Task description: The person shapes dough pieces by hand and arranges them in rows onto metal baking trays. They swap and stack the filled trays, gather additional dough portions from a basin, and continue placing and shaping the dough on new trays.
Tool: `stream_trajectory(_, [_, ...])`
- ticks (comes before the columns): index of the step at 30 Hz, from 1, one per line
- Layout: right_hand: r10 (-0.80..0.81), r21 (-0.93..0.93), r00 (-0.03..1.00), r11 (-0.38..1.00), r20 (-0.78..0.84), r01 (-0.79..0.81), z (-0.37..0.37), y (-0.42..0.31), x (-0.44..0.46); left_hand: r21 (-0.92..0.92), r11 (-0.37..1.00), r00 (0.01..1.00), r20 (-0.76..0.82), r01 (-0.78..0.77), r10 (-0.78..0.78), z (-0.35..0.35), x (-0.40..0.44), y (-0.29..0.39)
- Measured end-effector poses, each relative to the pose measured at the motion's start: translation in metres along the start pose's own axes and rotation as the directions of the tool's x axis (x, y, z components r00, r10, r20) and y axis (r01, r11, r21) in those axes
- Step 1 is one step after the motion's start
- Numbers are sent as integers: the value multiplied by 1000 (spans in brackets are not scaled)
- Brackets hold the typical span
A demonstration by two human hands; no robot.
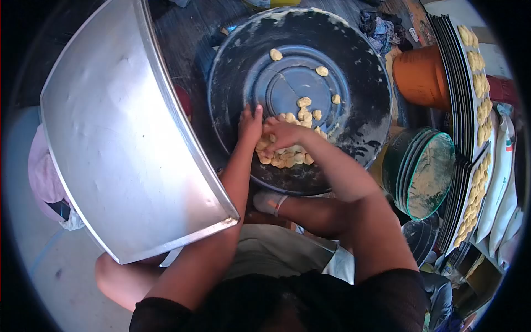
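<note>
A wide black basin [362, 127] stands before me, with a heap of pale yellow dough pieces [287, 159] against its near wall. My left hand [251, 125] lies along the left side of the heap, its fingers extended and thumb up. Over the heap's left part, my right hand [283, 134] curls round some dough pieces; its fingertips are partly hidden. Several loose pieces sit to the right of the heap, and single ones, such as a dough piece [276, 54], rest farther off on the basin floor.
A large metal tray [121, 127] leans on the left, close to my left forearm. Green-rimmed containers [428, 176] and an orange bucket [421, 76] stand to the right. Beyond them are stacked dark trays [454, 83] with shaped dough [480, 86] on top. My foot [269, 201] is by the basin.
</note>
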State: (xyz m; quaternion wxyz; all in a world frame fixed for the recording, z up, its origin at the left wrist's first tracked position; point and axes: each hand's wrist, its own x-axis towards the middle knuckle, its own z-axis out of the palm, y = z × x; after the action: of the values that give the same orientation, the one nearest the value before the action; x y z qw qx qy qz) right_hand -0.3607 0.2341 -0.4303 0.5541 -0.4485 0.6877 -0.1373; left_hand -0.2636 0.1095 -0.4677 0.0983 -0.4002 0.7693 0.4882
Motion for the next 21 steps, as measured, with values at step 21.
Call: stream_trajectory(21, [398, 67, 727, 896, -560, -439, 86, 5, -47, 498, 807, 895, 439, -316, 79, 9, -52, 12])
